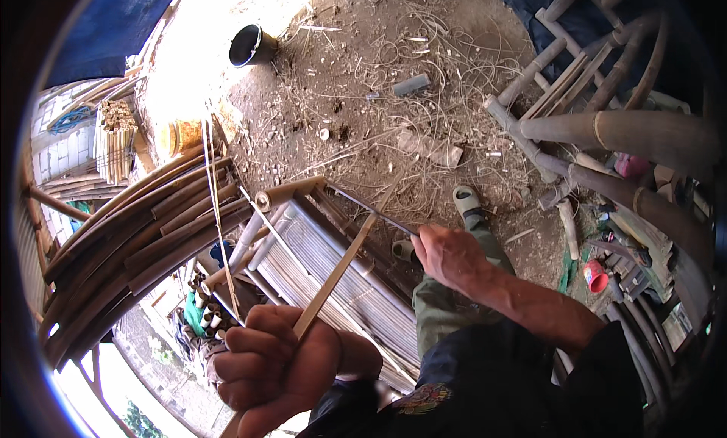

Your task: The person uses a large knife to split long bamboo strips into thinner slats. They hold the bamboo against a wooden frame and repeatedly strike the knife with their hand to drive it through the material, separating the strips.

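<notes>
My left hand (276,362), low and left of centre, is closed in a fist around a flat bamboo strip (337,273). The strip slants up and away to the right, and its other end sticks out below the fist. My right hand (453,260) is closed on a knife, its handle hidden in the fingers. The long thin dark knife blade (394,223) points left and crosses the strip near the strip's far part. Under both lies a bamboo frame with a slatted panel (322,260).
Long split bamboo pieces (174,226) are stacked at left. A black bucket (254,45) stands on the far dirt floor (303,97), amid curled shavings. Large bamboo frames (613,127) crowd the right, with a red cup (595,276) below. My sandaled foot (466,199) is beyond my right hand.
</notes>
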Demonstrator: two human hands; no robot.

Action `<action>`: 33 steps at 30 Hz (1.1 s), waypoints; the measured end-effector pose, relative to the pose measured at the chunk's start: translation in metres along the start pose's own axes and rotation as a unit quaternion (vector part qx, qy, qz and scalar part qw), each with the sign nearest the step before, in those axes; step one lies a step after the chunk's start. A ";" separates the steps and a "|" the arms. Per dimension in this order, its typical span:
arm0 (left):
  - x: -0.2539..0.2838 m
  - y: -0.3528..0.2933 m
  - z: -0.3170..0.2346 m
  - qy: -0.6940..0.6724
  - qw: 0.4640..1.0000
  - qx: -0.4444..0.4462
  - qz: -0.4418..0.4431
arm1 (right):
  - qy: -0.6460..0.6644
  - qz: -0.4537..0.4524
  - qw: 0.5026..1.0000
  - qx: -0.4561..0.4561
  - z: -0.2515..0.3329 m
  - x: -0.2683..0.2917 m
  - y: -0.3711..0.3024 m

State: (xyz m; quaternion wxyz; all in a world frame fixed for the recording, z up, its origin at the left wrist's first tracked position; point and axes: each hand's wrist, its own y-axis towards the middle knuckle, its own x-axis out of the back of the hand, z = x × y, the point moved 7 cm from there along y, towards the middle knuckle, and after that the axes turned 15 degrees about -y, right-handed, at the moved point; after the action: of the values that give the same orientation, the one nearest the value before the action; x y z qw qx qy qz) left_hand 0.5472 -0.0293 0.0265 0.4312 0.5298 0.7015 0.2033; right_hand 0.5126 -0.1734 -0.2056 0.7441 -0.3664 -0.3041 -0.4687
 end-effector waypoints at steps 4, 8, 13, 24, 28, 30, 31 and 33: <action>0.007 0.007 -0.015 0.063 0.997 0.020 -0.047 | 0.065 -0.098 0.991 0.062 0.029 0.027 -0.017; 0.005 0.067 -0.060 0.065 0.997 0.038 -0.013 | -0.030 -0.011 0.999 -0.012 -0.043 -0.047 -0.002; -0.006 0.067 -0.045 0.188 0.982 -0.027 0.025 | -0.090 -0.023 0.995 0.022 -0.071 -0.083 0.024; 0.069 -0.053 0.085 0.002 0.997 0.075 -0.010 | -0.060 0.009 0.997 0.047 -0.121 -0.141 0.068; 0.100 -0.118 0.135 0.045 0.995 0.087 -0.003 | 0.077 -0.111 0.978 0.158 -0.108 -0.140 0.089; 0.105 -0.128 0.144 -0.006 0.997 0.072 -0.002 | 0.025 -0.080 0.984 0.156 -0.126 -0.169 0.097; 0.107 -0.131 0.143 -0.021 0.997 0.069 -0.006 | 0.000 -0.062 0.986 0.153 -0.138 -0.186 0.099; 0.108 -0.132 0.138 0.103 0.992 0.069 -0.009 | -0.047 -0.069 0.989 0.123 -0.161 -0.207 0.107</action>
State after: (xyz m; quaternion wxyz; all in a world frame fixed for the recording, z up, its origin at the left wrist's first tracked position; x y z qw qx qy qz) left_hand 0.5787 -0.0009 -0.1885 0.3204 0.5283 0.7593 0.2042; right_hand 0.5506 -0.1779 -0.4865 0.7344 -0.2718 -0.4188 -0.4598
